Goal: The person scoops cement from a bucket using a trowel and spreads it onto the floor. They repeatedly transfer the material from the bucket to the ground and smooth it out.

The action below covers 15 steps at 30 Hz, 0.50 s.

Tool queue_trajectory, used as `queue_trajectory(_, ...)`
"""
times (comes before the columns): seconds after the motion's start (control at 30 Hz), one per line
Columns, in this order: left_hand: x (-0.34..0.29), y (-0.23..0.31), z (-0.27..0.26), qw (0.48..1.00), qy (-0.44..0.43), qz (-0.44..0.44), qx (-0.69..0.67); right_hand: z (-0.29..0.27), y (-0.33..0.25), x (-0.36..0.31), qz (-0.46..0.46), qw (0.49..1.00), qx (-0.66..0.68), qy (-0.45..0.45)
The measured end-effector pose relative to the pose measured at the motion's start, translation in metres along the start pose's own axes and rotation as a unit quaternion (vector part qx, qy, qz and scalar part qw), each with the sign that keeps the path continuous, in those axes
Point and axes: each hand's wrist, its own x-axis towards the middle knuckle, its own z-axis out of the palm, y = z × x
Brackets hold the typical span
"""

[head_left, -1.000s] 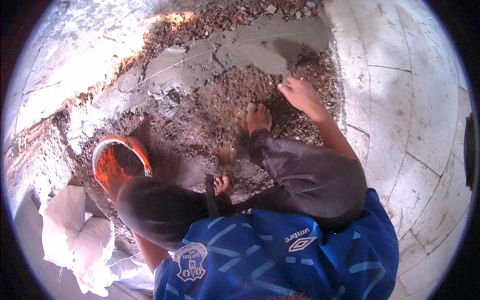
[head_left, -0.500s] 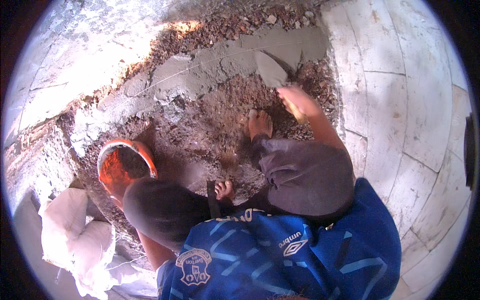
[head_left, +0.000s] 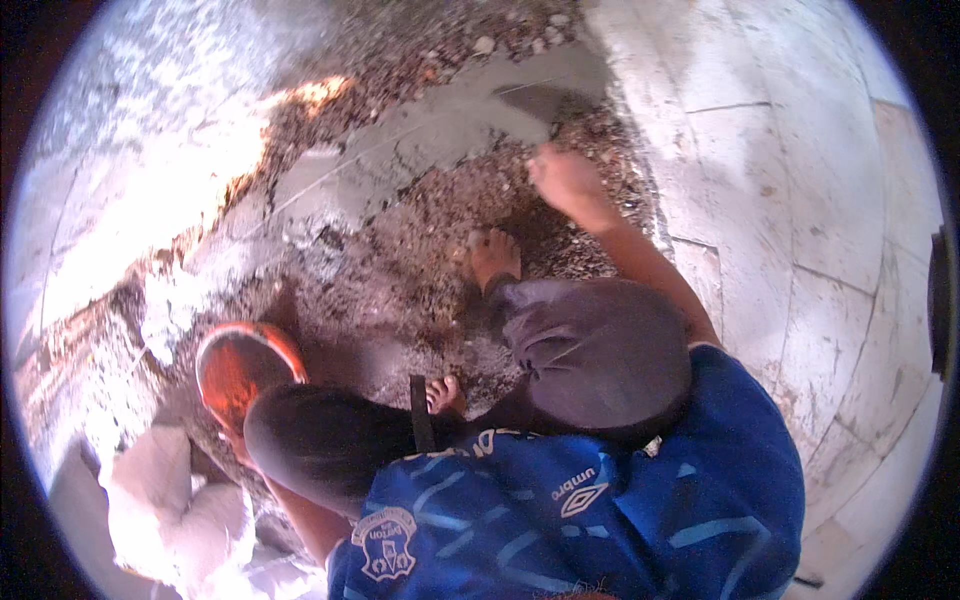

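My right hand is closed around the handle of a pointed trowel, its blade lying against a strip of wet grey mortar. The blade is blurred, and my fingers cover the handle. At the lower left, an orange bucket with a grey-smeared rim stands tilted beside my left knee. My left hand grips its near side, partly hidden behind the knee and bucket. Inside the bucket is a dark hollow with orange wall showing.
A thin line runs along the mortar strip. Rough soil and gravel lie around my bare feet. Pale floor tiles border the right side. White sacks rest at the lower left, beyond the bucket.
The whole view has shifted, with the mortar strip now further left. My right hand has turned with the trowel, and its handle no longer shows below the fist. My left hand stays at the bucket.
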Motion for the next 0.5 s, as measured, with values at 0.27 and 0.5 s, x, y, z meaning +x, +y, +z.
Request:
queue_trajectory(0.27,0.003,-0.002,-0.008,0.995,0.027,0.037,0.087,0.014,-0.082,-0.027,-0.17,0.961,0.15,-0.158)
queue_trajectory(0.5,0.006,0.004,0.021,0.963,0.156,-0.079,-0.204,-0.025,-0.117,-0.056,0.021,0.863,0.371,-0.343)
